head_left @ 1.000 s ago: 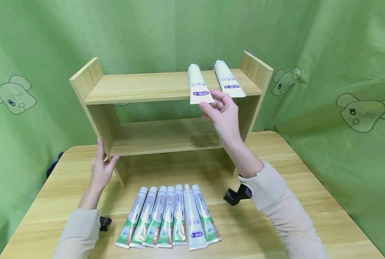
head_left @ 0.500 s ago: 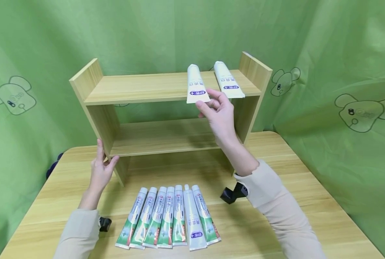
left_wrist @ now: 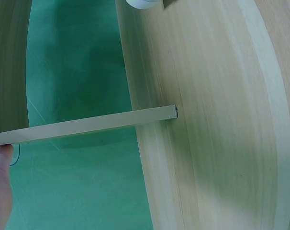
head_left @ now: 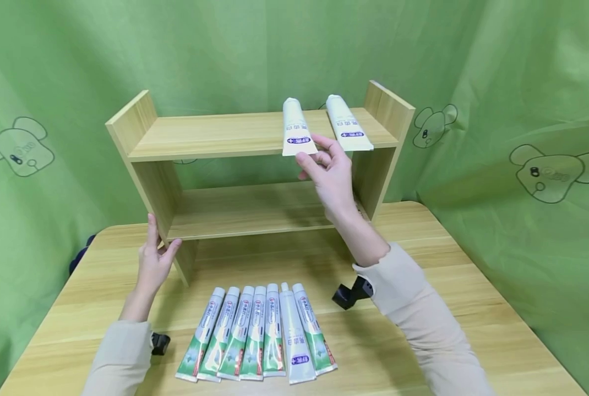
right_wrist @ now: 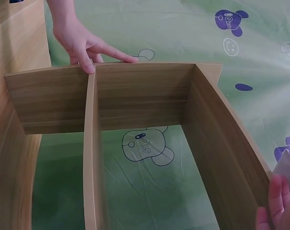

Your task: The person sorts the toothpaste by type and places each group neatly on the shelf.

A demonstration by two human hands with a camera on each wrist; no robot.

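A white toothpaste tube (head_left: pixel 294 118) lies on the top board of the wooden shelf (head_left: pixel 215 130), its flat end over the front edge. My right hand (head_left: pixel 335 179) pinches that end between thumb and fingers. In the right wrist view only its fingertips (right_wrist: pixel 277 196) and a bit of the tube show, at the right edge. To its right lies a second white toothpaste tube (head_left: pixel 346 122). Low on the shelf's left side, my left hand (head_left: pixel 154 264) holds the side panel. The right wrist view shows its thumb on the front edge and the index finger stretched along the outside.
Green-and-white toothpaste tubes (head_left: pixel 237 333) and one white tube (head_left: pixel 296 344) lie in a row on the wooden table (head_left: pixel 423 335), in front of the shelf. The lower board (head_left: pixel 235 209) is bare where visible. A green curtain (head_left: pixel 215 49) surrounds the table.
My right hand has shifted a little to the left with the tube's end, widening the gap to the second tube. The left hand stays on the side panel.
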